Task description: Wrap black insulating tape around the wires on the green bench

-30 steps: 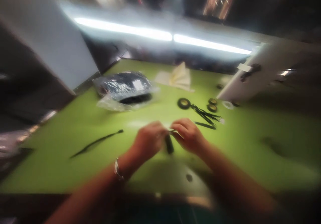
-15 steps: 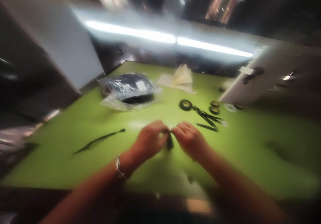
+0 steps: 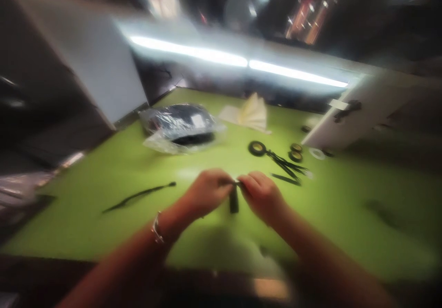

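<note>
Above the green table, both my hands pinch a dark narrow piece between their fingertips. From it a short black strip [image 3: 234, 201] hangs straight down; blur hides whether it is tape or part of a cable. My left hand [image 3: 210, 189], with a bracelet at the wrist, is closed on the left end. My right hand [image 3: 260, 192] closes on the right end, close beside it. A thin black cable-like length [image 3: 140, 193] lies left of my left hand. Beyond my right hand lie a roll of black tape [image 3: 249, 148] and several thin black strips [image 3: 281, 161].
On the green tabletop [image 3: 193, 243], a clear plastic bag [image 3: 155, 143] with dark contents lies at the back left. Fanned paper [image 3: 255, 113] is behind it to the right. Small tape rolls [image 3: 296, 156] and a white ring [image 3: 316, 158] lie near the right panel [image 3: 331, 119].
My hands stay together at nearly the same spot. The hanging black strip now shows longer and straighter, and a light bit appears between the fingertips. The whole view has shifted slightly.
</note>
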A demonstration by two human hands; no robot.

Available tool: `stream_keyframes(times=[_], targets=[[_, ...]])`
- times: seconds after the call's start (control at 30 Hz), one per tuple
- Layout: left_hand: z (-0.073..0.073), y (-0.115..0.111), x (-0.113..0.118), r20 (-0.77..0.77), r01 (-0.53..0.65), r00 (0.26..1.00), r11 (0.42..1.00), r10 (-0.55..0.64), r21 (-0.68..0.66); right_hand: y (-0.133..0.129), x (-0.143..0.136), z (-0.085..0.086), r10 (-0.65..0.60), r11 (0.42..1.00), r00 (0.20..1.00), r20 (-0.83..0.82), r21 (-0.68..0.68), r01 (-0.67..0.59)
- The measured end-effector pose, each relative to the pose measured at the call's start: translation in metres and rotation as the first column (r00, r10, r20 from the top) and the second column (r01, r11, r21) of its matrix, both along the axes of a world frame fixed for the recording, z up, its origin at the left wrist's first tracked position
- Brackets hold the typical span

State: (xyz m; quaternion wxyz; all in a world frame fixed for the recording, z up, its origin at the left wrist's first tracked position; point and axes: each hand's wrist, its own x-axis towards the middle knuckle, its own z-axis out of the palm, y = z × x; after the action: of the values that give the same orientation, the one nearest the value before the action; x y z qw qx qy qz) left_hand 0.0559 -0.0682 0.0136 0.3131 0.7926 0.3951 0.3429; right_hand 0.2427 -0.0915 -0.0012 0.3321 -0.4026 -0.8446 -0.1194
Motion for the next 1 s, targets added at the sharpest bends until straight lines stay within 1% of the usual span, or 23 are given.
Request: stream_keyframes(times=[0.07, 0.13, 0.27, 0.37, 0.43, 0.5, 0.57, 0.63, 0.67, 0.7, 0.77, 0.83, 0.9, 1.0], targets=[[0.0, 0.002, -0.002, 0.046, 0.029, 0.999, 0.993, -0.024, -0.112, 0.0, 0.0, 0.002, 0.006, 0.999, 1.0, 0.027, 0.047, -0.008], [-0.001, 0.004, -0.004, 0.088, 0.066, 0.995, 0.973, -0.047, -0.222, 0.0, 0.001, 0.003, 0.017, 0.996, 0.998, 0.063, 0.09, -0.023], [0.0, 0.006, -0.006, 0.153, 0.114, 0.986, 0.925, -0.062, -0.361, 0.001, 0.005, 0.003, 0.046, 0.987, 0.993, 0.111, 0.146, -0.062], [0.002, 0.006, -0.006, 0.148, 0.097, 0.988, 0.915, -0.041, -0.392, 0.002, 0.006, 0.002, 0.047, 0.984, 0.993, 0.106, 0.167, -0.065], [0.003, 0.006, -0.005, 0.132, 0.067, 0.991, 0.924, -0.018, -0.376, 0.002, 0.005, 0.002, 0.038, 0.984, 0.995, 0.095, 0.167, -0.053], [0.001, 0.006, -0.003, 0.113, 0.039, 0.994, 0.937, 0.0, -0.348, 0.002, 0.004, 0.003, 0.018, 0.99, 0.997, 0.069, 0.139, -0.027], [-0.003, 0.005, -0.002, 0.068, -0.003, 0.997, 0.965, 0.021, -0.262, 0.0, 0.001, 0.005, 0.016, 0.997, 0.999, 0.039, 0.074, -0.019], [-0.011, 0.005, -0.001, 0.008, -0.051, 0.999, 0.996, 0.052, -0.077, -0.001, -0.002, 0.007, 0.047, 0.999, 0.998, 0.036, -0.019, -0.046], [-0.015, 0.005, -0.001, -0.017, -0.059, 0.998, 0.998, 0.059, 0.03, -0.001, -0.003, 0.008, 0.049, 0.997, 0.997, 0.053, -0.06, -0.046], [-0.019, 0.006, 0.0, -0.042, -0.054, 0.997, 0.992, 0.059, 0.111, -0.001, -0.004, 0.008, 0.024, 0.996, 0.997, 0.074, -0.083, -0.018], [-0.026, 0.007, 0.001, -0.076, -0.081, 0.992, 0.962, 0.104, 0.26, 0.001, -0.004, 0.007, -0.013, 0.996, 0.99, 0.14, -0.09, 0.026], [-0.03, 0.006, 0.002, -0.088, -0.112, 0.984, 0.918, 0.157, 0.381, 0.003, -0.003, 0.006, -0.02, 0.995, 0.989, 0.149, -0.098, 0.035], [-0.03, 0.004, 0.002, -0.109, -0.128, 0.973, 0.871, 0.202, 0.475, 0.003, -0.001, 0.007, -0.012, 0.993, 0.992, 0.123, -0.114, 0.027], [-0.029, 0.002, 0.003, -0.182, -0.096, 0.954, 0.818, 0.238, 0.567, 0.003, 0.002, 0.008, -0.01, 0.992, 0.994, 0.105, -0.126, 0.023]])
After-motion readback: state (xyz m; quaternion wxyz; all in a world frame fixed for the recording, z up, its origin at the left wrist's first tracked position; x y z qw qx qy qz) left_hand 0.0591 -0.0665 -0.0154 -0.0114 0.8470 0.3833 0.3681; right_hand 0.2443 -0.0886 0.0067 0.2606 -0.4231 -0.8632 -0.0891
